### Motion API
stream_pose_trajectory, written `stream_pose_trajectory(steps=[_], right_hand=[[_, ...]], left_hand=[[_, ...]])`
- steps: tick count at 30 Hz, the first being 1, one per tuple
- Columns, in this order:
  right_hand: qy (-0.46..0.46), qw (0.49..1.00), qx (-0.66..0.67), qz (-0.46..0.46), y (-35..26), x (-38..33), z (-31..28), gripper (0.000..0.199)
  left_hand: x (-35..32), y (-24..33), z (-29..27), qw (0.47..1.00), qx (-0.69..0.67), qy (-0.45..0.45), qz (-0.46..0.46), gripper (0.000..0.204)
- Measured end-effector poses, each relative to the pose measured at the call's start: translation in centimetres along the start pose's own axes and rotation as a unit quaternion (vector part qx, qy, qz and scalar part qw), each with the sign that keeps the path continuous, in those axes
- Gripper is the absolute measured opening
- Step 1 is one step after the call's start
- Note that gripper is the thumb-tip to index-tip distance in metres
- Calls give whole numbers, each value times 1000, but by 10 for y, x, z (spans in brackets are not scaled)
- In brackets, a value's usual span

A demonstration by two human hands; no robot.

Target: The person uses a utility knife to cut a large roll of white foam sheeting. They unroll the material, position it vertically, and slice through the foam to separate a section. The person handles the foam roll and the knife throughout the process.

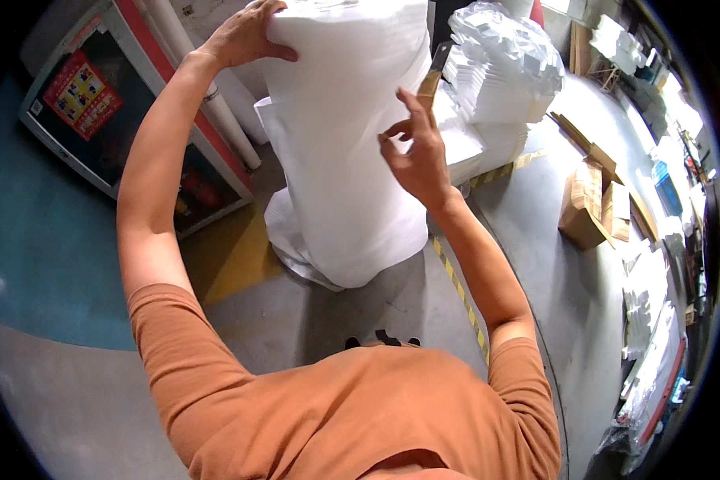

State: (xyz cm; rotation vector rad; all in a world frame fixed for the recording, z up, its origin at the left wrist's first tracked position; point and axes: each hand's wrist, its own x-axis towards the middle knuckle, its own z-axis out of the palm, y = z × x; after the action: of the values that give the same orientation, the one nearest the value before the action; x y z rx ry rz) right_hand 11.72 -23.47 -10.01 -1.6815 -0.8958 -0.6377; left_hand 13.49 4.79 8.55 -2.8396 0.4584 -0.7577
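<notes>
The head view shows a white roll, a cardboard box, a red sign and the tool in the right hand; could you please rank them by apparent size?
1. White roll
2. Box and sign: too alike to rank
3. Tool

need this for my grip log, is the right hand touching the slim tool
Touching: the head view shows the slim tool rising from within the right hand, no gap between them.

The roll point(348, 168) and the stacked sheets point(496, 100) are white; the tool point(429, 86) is brownish yellow with a grey tip. Shirt point(368, 408): plain orange-brown. The grey floor point(572, 308) carries yellow-and-black striped tape point(462, 296). The cabinet poster point(82, 98) is red and yellow, the box point(584, 204) brown.
</notes>
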Motion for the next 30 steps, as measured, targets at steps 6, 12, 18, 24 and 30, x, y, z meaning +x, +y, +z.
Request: stream_pose_trajectory(steps=[6, 12, 18, 24, 30], right_hand=[[-53, 994, -92, -36, 0, 16, 17, 79], [227, 947, -185, -132, 37, 25, -44, 62], [177, 981, 4, -75, -11, 92, -69, 67], [141, 964, -171, -146, -52, 81, -66, 46], [60, 966, -227, -107, -44, 111, -79, 43]], left_hand=[[22, 61, 1, 996, 75, 40, 0, 90], [74, 168, 13, 981, 140, -99, -91, 79], [101, 183, -64, 918, -183, -223, -272, 45], [-79, 64, -12, 827, -444, 323, -123, 37], [-223, 61, 177, 893, -364, 73, -256, 52]])
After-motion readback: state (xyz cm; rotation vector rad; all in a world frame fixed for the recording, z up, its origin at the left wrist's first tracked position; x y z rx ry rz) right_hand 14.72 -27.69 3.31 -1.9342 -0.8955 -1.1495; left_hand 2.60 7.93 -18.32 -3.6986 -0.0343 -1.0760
